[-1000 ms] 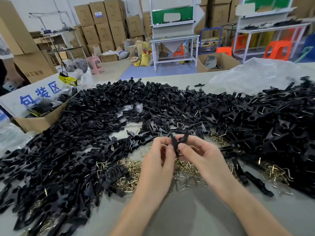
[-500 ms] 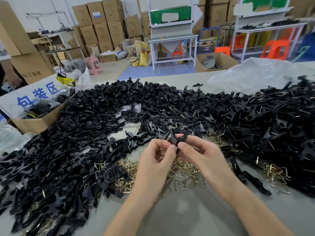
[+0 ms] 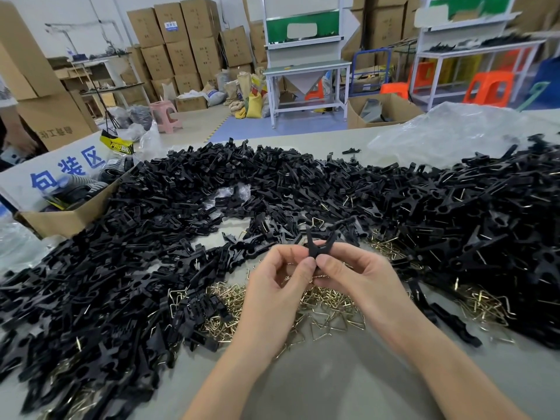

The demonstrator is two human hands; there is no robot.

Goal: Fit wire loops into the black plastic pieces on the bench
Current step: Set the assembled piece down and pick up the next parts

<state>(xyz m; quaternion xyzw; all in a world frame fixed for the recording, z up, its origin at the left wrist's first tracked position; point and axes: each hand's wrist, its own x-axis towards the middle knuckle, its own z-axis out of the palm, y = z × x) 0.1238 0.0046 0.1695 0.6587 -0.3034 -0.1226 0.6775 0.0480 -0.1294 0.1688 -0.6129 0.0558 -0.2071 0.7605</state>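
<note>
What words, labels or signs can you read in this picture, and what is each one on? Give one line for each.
"包装区" in blue characters on the white board at the left.
"PRO" on the yellow and black packet; the letters after it are blurred.
Dark print on the brown carton at the far left: too blurred to read.
Blue label on a stacked carton at the back: too small to read.

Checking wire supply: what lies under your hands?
A heap of brass-coloured wire loops on the bench, showing on both sides. The left hand and right hand hide its middle.
</note>
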